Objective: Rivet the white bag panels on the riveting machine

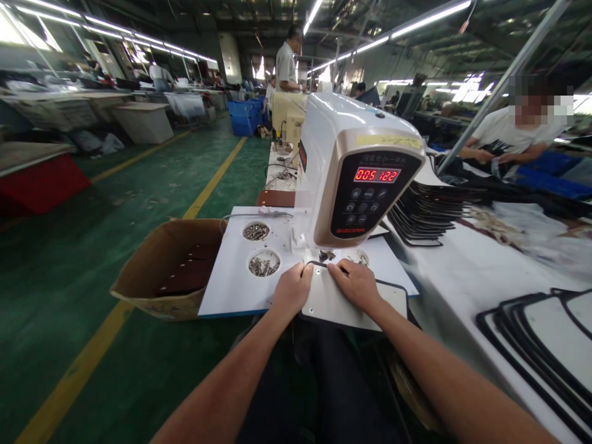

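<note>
My left hand (292,288) and my right hand (357,285) rest side by side on a white panel with a black rim (342,303), fingers curled down and pinching its far edge. The panel lies on the white table (231,283) just under the head of a white machine (351,166), whose red display reads 005 122. Two round cups of small metal parts (263,264) (256,231) sit in the table left of my left hand.
An open cardboard box (171,265) with dark pieces stands at the table's left. A stack of black-rimmed panels (425,216) lies right of the machine, more panels (546,339) at near right. A seated person (513,132) works at right; another stands far behind.
</note>
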Available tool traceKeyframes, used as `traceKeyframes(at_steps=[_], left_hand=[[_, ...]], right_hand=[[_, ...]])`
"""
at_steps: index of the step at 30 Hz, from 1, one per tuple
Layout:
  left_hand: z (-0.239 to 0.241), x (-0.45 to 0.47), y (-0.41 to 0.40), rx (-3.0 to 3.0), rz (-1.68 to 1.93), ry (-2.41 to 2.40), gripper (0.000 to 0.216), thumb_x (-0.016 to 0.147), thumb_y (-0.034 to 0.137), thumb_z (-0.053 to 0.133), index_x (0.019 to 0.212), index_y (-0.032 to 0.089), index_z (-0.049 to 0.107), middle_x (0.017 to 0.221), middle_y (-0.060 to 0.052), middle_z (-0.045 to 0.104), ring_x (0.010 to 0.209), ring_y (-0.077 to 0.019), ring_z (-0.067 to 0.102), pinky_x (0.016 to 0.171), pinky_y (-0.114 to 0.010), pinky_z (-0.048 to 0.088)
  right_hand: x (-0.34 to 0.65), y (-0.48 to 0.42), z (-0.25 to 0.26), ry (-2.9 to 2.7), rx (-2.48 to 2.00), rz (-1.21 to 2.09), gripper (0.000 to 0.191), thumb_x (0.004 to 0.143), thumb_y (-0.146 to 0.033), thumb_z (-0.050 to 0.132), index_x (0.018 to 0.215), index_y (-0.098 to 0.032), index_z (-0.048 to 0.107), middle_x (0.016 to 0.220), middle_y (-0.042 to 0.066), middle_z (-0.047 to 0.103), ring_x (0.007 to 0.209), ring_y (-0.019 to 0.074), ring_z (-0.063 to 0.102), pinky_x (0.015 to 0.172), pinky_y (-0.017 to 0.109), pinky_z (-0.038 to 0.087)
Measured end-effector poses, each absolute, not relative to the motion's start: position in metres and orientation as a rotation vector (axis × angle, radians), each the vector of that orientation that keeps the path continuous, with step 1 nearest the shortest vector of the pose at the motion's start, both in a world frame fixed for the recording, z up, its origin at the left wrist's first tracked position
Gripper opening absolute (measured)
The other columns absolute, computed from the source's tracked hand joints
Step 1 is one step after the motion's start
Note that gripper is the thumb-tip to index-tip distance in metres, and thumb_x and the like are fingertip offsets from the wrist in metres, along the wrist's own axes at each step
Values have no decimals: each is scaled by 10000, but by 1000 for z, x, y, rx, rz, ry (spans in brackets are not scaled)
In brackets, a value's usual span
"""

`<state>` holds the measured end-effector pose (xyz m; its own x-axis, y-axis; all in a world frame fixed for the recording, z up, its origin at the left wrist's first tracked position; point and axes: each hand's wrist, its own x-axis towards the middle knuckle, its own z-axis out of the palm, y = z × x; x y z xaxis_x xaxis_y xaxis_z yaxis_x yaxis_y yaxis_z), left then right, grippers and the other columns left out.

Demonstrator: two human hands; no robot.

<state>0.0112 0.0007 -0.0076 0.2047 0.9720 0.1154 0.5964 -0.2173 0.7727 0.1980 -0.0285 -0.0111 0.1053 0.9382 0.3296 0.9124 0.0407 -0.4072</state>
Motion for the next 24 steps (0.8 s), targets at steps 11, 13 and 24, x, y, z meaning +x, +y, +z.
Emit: traceKeyframes(at_steps=[11,13,24], left_hand=[[-25,16,31,1895,740,1396,481,883,507,373,566,178,522,577,-4,537,603,-127,448,588,-277,264],[-24,16,33,1894,748,1381,486,878,514,377,565,176,531,567,0,530,599,-128,450,585,-275,272],[-14,-34,-35,1612,770,1310,412,853,575,442,819,193,594,701,18,619,653,-146,549,592,-253,388]], right_hand=[[204,-10,-20,-1768,-1931,323,492,918,-563,452,625,-197,599,673,26,642,657,146,529,597,262,278],[203,-10,-21,-1750,-1928,332,496,918,-561,447,613,-195,586,660,25,631,639,144,506,593,265,272],[178,-80,-38,-1190,-1714,679,453,914,-579,423,727,-200,585,681,9,591,652,170,519,577,271,387]])
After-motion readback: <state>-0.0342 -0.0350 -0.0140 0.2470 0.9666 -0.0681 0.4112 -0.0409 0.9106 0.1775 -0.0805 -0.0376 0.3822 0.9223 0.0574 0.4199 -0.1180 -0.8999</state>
